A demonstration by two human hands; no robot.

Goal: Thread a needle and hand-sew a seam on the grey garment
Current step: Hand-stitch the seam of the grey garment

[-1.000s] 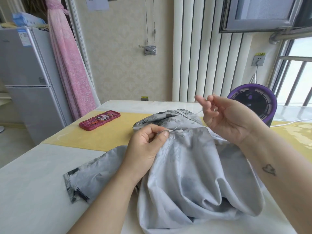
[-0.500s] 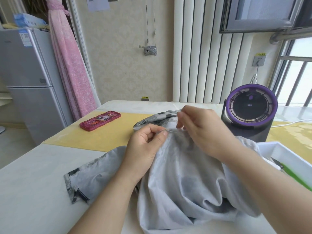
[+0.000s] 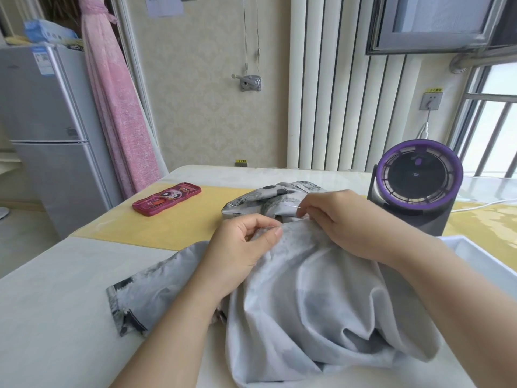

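Left hand: pinches a fold of the grey garment.
Right hand: pinches the needle at the fabric.

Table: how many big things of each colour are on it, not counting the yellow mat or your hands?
Grey: 1, the garment
Red: 1, the phone case
Purple and black: 1, the fan
White: 1, the tray
Total: 4

Probably a home: fridge, pink curtain, patterned wallpaper and a small purple fan.
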